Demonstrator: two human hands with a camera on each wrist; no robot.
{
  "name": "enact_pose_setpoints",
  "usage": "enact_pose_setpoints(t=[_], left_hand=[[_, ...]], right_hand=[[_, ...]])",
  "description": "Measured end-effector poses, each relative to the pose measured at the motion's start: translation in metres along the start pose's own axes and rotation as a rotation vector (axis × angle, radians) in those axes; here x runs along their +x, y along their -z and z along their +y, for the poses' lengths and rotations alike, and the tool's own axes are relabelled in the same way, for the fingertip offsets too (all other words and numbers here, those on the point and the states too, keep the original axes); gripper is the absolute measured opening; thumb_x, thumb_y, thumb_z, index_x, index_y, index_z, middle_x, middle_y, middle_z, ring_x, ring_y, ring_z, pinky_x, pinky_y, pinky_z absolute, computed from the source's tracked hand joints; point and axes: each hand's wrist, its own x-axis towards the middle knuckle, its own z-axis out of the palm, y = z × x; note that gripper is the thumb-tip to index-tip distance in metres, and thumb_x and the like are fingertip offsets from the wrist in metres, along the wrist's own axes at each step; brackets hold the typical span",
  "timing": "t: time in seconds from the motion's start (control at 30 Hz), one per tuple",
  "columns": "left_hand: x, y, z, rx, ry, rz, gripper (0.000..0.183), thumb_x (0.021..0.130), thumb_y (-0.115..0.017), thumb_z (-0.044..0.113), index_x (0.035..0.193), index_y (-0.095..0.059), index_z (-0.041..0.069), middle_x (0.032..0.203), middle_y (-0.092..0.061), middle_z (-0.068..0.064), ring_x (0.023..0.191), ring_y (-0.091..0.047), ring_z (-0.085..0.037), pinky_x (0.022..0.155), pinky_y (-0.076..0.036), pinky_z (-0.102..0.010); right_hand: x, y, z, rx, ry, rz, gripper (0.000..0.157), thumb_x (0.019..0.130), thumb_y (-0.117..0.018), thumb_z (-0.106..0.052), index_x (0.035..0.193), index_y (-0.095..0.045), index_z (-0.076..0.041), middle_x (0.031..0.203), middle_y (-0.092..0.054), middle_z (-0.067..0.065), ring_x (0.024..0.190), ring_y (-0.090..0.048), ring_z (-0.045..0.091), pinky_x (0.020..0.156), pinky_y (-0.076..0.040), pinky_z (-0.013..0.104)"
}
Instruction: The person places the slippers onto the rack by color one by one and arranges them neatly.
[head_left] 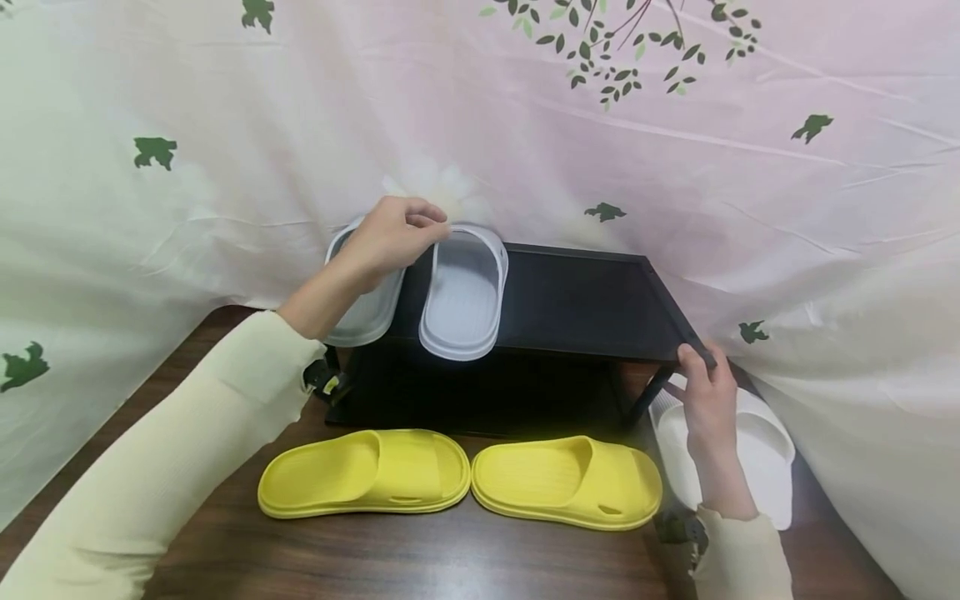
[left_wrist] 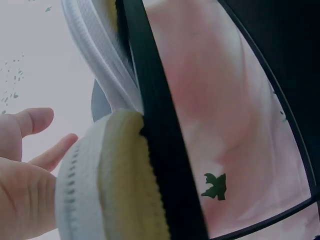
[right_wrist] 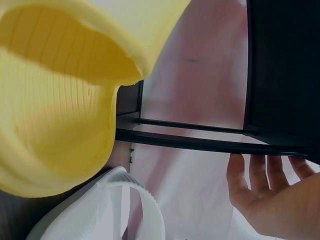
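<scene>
Two light grey slippers stand side by side on the left part of a black two-tier shoe rack (head_left: 577, 304). My left hand (head_left: 401, 233) is over them, its fingertips close to the heel end of the right grey slipper (head_left: 465, 292) and its wrist partly covering the left grey slipper (head_left: 367, 312). In the left wrist view, thumb and finger of that hand (left_wrist: 22, 185) are spread apart with nothing between them. My right hand (head_left: 708, 400) grips the rack's front right corner, thumb at the front; in the right wrist view its fingers (right_wrist: 258, 175) meet the side bar.
Before the rack, a left yellow slipper (head_left: 322, 475) and a right yellow slipper (head_left: 532, 479) lie end to end on the brown wooden table (head_left: 420, 567). White slippers (head_left: 761, 450) lie right of the rack, partly behind my right arm. Patterned cloth (head_left: 525, 167) hangs close behind.
</scene>
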Motion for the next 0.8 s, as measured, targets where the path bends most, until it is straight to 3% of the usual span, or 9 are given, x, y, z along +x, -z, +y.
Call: enact_pose_setpoints(t=[0.43, 0.8], left_hand=[[-0.031, -0.005, -0.007, 0.002, -0.105, -0.025, 0.038, 0.101, -0.064, 0.025, 0.136, -0.063, 0.010, 0.134, -0.059, -0.011, 0.132, -0.049, -0.030, 0.107, -0.043, -0.047], [-0.054, -0.009, -0.013, 0.049, -0.169, -0.015, 0.037, 0.099, -0.067, 0.027, 0.134, -0.065, 0.015, 0.126, -0.065, -0.005, 0.119, -0.056, -0.022, 0.098, -0.046, -0.046]], right_hand=[[0.000, 0.000, 0.000, -0.007, 0.005, 0.002, 0.016, 0.104, -0.054, -0.028, 0.118, -0.056, -0.020, 0.113, -0.055, 0.000, 0.101, -0.058, 0.009, 0.073, -0.053, 0.014], [-0.001, -0.001, -0.003, -0.008, 0.000, 0.003, 0.023, 0.103, -0.054, -0.027, 0.124, -0.055, -0.018, 0.115, -0.053, -0.001, 0.100, -0.057, 0.009, 0.073, -0.053, 0.013]])
